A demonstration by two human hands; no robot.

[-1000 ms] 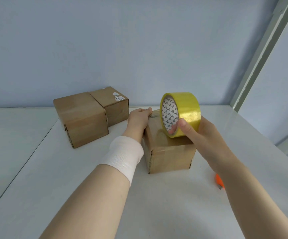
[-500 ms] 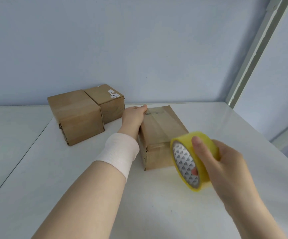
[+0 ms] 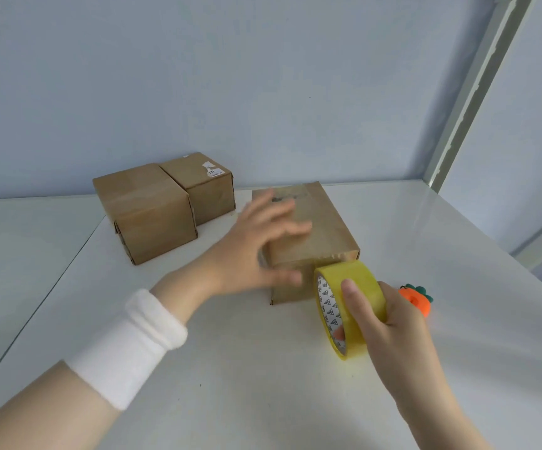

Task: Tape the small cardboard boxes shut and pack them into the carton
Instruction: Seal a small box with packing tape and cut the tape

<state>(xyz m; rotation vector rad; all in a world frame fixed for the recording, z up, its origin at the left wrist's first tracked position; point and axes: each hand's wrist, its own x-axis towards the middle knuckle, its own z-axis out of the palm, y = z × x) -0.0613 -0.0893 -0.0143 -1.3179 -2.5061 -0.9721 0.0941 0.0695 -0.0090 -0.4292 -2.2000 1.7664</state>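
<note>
A white tabletop [image 3: 230, 384] fills the near view, meeting a pale blue wall [image 3: 230, 76] at the far edge, with a light grey-green upright frame [image 3: 477, 86] rising at the far right corner. Two closed cardboard boxes sit at far left, touching side by side: the larger box [image 3: 146, 212] nearer and the labelled box [image 3: 203, 186] behind it. An orange carrot-shaped object [image 3: 417, 300] lies at right, partly hidden by the right hand [image 3: 389, 323]. The small cardboard box [image 3: 308, 222] being taped stands in the middle. The left hand [image 3: 256, 245], blurred, has its fingers spread over the box's left side; contact is unclear. The right hand grips the yellow tape roll [image 3: 347, 306] against the box's near face, thumb on the outer band and a fingertip inside the core.
</note>
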